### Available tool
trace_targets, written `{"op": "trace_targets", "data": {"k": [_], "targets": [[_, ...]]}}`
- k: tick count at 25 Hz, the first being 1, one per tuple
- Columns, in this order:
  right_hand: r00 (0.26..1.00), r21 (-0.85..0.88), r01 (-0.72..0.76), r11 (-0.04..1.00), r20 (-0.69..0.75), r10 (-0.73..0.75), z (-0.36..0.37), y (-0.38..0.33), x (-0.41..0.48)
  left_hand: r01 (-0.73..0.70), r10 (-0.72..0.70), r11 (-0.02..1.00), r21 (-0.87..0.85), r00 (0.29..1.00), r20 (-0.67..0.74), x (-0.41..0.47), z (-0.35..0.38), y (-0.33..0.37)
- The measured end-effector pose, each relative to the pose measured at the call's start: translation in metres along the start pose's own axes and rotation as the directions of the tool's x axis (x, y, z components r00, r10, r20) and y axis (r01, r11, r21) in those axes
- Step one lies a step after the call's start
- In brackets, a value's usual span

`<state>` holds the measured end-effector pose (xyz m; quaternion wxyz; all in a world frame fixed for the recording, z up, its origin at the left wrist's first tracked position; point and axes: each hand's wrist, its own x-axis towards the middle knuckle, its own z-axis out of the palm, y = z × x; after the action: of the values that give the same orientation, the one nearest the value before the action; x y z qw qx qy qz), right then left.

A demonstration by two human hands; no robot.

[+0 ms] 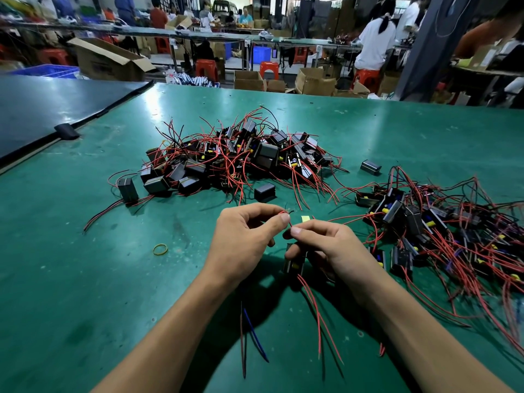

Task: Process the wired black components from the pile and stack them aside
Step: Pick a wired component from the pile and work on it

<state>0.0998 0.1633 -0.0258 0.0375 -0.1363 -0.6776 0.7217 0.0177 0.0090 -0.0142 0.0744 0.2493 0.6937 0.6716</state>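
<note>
Left hand pinches red wire ends; right hand pinches them too, apparently gripping a black component beneath. Pile at 12 o'clock, second heap at 3 o'clock.

A thin yellow rubber band lies on the green bench mat at lower left. A dark glossy panel with a small black clip on its edge fills the upper left. Along the top are an open brown cardboard box, red plastic stools and a seated person in a white shirt.
</note>
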Motion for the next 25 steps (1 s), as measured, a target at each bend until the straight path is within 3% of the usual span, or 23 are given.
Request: {"op": "trace_targets", "data": {"k": [3, 5, 7, 9, 13, 20, 25], "targets": [[1.0, -0.02, 0.027, 0.999, 0.005, -0.027, 0.0022, -0.0024, -0.0028, -0.024, 0.024, 0.998, 0.05, 1.0, -0.006, -0.0004, -0.0018, 0.0007], [0.986, -0.17, 0.155, 0.973, -0.037, -0.164, 0.0052, -0.0061, -0.0064, -0.034, 0.035, 0.998, 0.048, 0.999, -0.006, -0.0007, -0.0031, 0.0011], [0.926, -0.363, 0.294, 0.884, -0.119, -0.358, 0.0065, -0.0074, -0.0077, -0.062, 0.062, 0.995, 0.078, 0.998, 0.013, -0.0015, -0.0024, 0.0008], [0.879, -0.409, 0.354, 0.841, -0.162, -0.449, 0.0066, -0.0069, -0.0082, -0.126, 0.12, 0.981, 0.148, 0.992, 0.048, -0.0034, -0.0004, -0.0004], [0.843, -0.447, 0.407, 0.797, -0.153, -0.516, 0.006, -0.0038, -0.0068, -0.228, 0.208, 0.944, 0.241, 0.973, 0.104, -0.0041, 0.001, -0.0041], [0.736, -0.59, 0.516, 0.621, -0.066, -0.674, 0.0052, -0.0079, -0.0074, -0.215, 0.187, 0.946, 0.244, 0.973, 0.132, -0.0032, -0.0001, -0.0047], [0.757, -0.546, 0.484, 0.684, -0.132, -0.64, 0.0084, -0.0063, -0.0074, -0.167, 0.143, 0.968, 0.189, 0.98, 0.137, -0.0018, 0.0016, -0.005]]}}
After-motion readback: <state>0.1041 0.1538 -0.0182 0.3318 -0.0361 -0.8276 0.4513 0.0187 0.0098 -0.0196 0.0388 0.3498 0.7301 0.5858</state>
